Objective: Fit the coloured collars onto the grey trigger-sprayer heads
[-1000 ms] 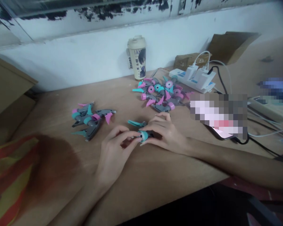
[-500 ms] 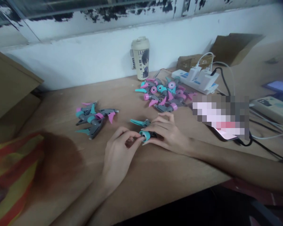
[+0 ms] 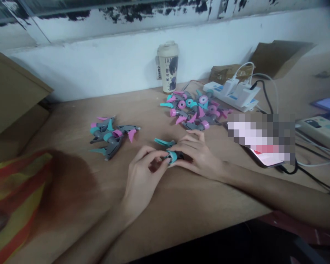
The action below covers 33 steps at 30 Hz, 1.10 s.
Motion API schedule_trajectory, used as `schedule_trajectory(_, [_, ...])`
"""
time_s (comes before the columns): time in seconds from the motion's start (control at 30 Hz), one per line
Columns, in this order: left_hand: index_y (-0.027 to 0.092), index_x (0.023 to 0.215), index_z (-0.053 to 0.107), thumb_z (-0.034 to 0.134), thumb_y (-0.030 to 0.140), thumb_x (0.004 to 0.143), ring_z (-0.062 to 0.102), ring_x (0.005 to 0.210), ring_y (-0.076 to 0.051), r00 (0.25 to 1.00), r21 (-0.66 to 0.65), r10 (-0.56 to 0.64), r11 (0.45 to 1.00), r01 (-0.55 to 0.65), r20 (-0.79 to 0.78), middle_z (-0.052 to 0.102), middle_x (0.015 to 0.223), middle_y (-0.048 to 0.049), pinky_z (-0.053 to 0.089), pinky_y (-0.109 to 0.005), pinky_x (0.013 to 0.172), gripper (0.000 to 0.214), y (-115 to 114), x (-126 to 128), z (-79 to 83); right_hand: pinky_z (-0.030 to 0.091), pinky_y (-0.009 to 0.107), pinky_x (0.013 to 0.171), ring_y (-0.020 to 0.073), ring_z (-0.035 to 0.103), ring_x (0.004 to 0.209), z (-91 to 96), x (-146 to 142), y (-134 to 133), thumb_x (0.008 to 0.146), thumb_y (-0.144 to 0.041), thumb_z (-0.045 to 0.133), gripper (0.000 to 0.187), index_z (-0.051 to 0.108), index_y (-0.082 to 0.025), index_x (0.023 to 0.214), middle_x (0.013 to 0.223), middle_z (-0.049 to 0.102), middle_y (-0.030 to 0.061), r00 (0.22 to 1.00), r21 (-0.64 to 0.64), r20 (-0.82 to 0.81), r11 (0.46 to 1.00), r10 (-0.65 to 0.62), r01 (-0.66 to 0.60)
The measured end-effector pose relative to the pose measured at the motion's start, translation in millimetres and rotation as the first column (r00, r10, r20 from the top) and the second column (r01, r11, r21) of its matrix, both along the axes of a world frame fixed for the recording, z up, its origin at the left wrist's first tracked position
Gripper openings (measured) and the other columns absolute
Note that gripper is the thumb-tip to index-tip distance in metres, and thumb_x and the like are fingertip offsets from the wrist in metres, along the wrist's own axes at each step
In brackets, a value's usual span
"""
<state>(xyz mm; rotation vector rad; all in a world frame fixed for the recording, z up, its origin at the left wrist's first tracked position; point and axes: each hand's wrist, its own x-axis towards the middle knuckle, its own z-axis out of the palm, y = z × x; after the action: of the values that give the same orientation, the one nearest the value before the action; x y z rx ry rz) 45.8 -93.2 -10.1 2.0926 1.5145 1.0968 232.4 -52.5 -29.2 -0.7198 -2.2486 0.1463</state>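
Observation:
My right hand (image 3: 200, 156) is wrapped round a grey trigger sprayer head with a teal collar (image 3: 172, 157) and a teal trigger (image 3: 163, 142). The collar's open end faces my left hand (image 3: 145, 174). My left thumb and index finger are closed in a pinch at the collar's mouth; whether a small part sits between them is hidden. Most of the grey body is covered by my right fingers. To the left lies a small pile of grey sprayer heads (image 3: 112, 146) with pink and teal parts. A larger pile of sprayer heads (image 3: 194, 108) spreads out behind my right hand.
A patterned coffee tumbler (image 3: 168, 68) stands by the wall. A power strip (image 3: 236, 97) with chargers and cables, plus a phone (image 3: 266, 157), occupy the right. Cardboard (image 3: 13, 91) stands at left, above a red and yellow striped bag (image 3: 19, 198).
My left thumb has shifted on the collar's mouth, and the collar appears turned a little. My right hand keeps its grip. The whole view has slid slightly to the right.

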Motion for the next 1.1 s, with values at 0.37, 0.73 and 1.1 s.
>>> schedule_trajectory(0.37, [0.019,0.077,0.065,0.058,0.02,0.082,0.056,0.067,-0.01,0.999,-0.053,-0.049,0.997,0.048,-0.017,0.058,0.078,0.0007,0.046,-0.02,0.057,0.008,-5.1,2.9,5.4,0.021,0.038,0.101,0.0145,0.058,0.092,0.2,3.1,-3.4,0.085,-0.029,0.058,0.019,0.059,-0.019,0.101,0.092,0.068,0.0004,1.0,0.048,-0.009,0.999,-0.017,0.017])
schedule_trajectory(0.73, [0.021,0.079,0.064,0.063,0.017,0.073,0.055,0.064,-0.009,0.996,0.042,0.055,0.998,-0.052,-0.076,0.057,0.078,0.0024,0.046,-0.021,0.057,0.008,-3.4,3.5,1.1,0.021,0.04,0.101,0.0154,0.058,0.091,0.7,1.5,-4.7,0.086,-0.029,0.056,0.019,0.059,-0.018,0.101,0.09,0.068,0.0015,1.0,0.093,0.016,0.996,-0.02,0.019])
schedule_trajectory(1.1, [0.019,0.078,0.063,0.062,0.016,0.075,0.055,0.065,-0.01,0.993,0.023,0.085,0.996,-0.087,0.081,0.055,0.076,0.0016,0.046,-0.021,0.057,0.005,-1.9,9.1,-7.5,0.021,0.039,0.101,0.0167,0.058,0.092,1.6,-4.2,-4.7,0.089,-0.028,0.052,0.017,0.06,-0.018,0.1,0.09,0.069,0.0021,0.996,0.135,0.048,0.989,-0.073,0.066])
